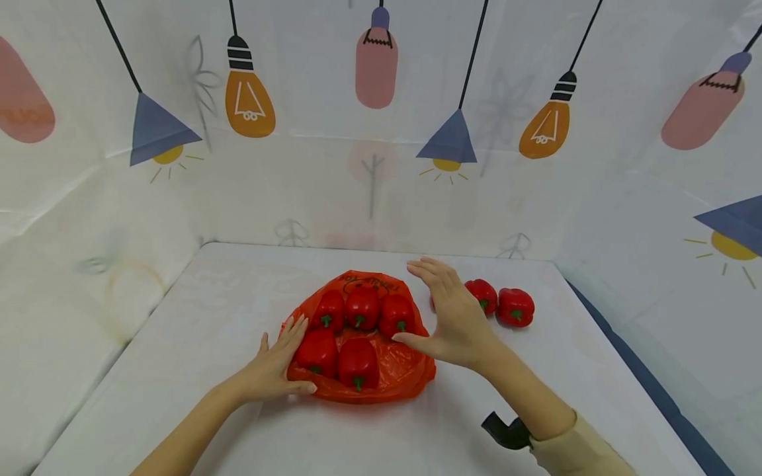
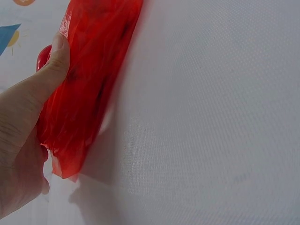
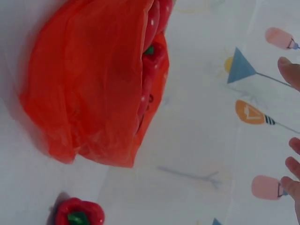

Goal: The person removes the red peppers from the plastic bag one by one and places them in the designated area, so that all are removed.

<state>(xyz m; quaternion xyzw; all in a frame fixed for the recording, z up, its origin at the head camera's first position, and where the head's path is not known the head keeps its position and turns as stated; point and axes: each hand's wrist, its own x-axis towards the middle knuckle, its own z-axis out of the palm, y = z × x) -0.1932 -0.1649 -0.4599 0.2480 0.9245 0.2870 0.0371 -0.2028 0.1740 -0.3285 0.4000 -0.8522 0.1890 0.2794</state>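
Note:
An orange-red plastic bag (image 1: 395,363) lies with its mouth spread wide on the white table. Several red bell peppers (image 1: 358,362) sit in it, stems toward me. My left hand (image 1: 276,367) rests along the bag's left rim, fingers extended and thumb at its near edge; the left wrist view shows the thumb against the plastic (image 2: 91,89). Above the bag's right side hovers my right hand (image 1: 455,324), fingers spread and holding nothing. Only its fingertips (image 3: 293,187) show in the right wrist view, apart from the bag (image 3: 89,89).
Right of the bag, loose red bell peppers (image 1: 515,308) lie on the table (image 1: 250,284); one is mostly hidden behind my right hand. A white sheet (image 1: 321,178) printed with lamps and bulbs hangs around the back and sides. A black curved piece (image 1: 506,431) is at my right wrist.

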